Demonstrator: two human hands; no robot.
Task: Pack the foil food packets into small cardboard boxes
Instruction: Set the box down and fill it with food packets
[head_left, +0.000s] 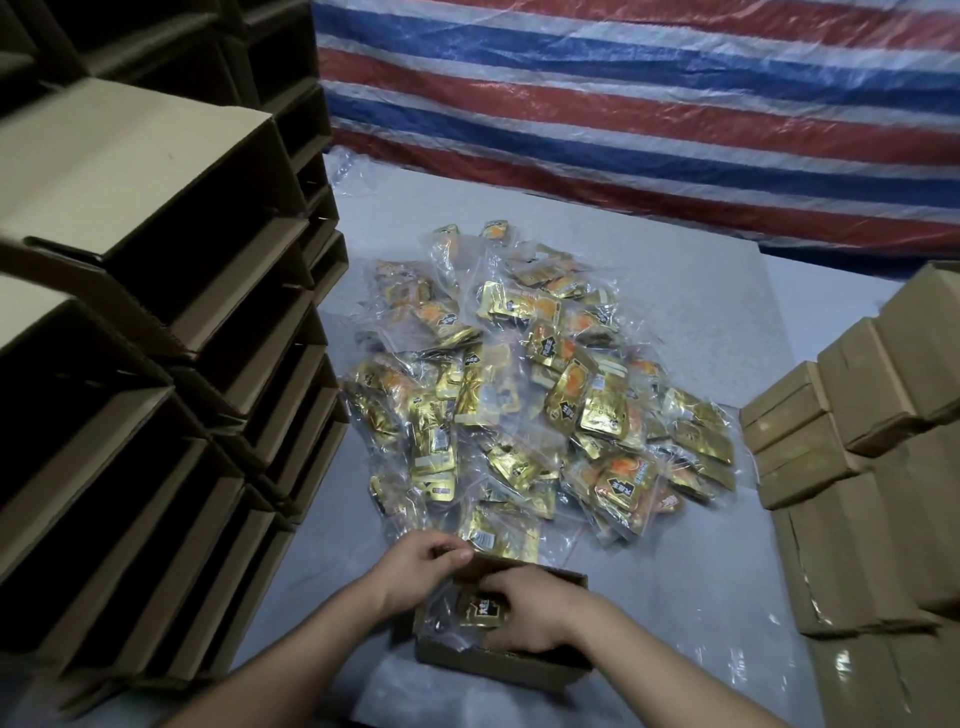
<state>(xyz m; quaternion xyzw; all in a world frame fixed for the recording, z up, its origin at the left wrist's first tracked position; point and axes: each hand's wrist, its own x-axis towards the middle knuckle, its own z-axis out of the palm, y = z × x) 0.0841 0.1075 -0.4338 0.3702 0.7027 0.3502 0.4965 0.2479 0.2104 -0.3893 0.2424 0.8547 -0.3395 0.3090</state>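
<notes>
A small open cardboard box (498, 670) sits on the grey table near the front edge. Inside it lies a clear bag of gold foil packets (480, 610). My right hand (535, 608) is down in the box, fingers curled over that bag. My left hand (421, 564) grips the box's far left flap (470, 569), thumb on its edge. Beyond the box spreads a large pile of gold foil packets in clear bags (530, 395).
Stacks of open empty boxes (156, 332) rise along the left, close to my left arm. Closed small boxes (841, 431) are stacked at the right. A red, white and blue striped tarp (649, 104) hangs behind the table (691, 322).
</notes>
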